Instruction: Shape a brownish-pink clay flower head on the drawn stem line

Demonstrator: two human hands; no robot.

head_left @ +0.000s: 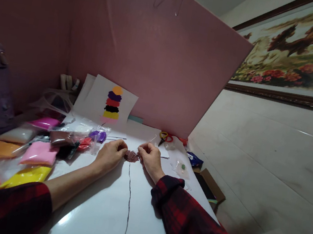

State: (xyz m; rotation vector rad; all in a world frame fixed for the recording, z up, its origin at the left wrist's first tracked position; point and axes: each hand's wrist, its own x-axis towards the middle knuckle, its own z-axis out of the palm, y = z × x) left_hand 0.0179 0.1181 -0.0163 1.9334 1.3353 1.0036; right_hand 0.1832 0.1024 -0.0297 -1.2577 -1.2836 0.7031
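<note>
Pinching opposite edges of a brown ruffled piece [131, 156], left hand [110, 154] and right hand [151, 161] have clamped grips.

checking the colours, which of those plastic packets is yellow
The yellow packet lies between the pink packet and left plaid sleeve; no other packet is yellow.

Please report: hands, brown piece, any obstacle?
Left hand and right hand pinched at edges of brown piece. It sits at end of dark line. Scissors apart, beyond.
</note>
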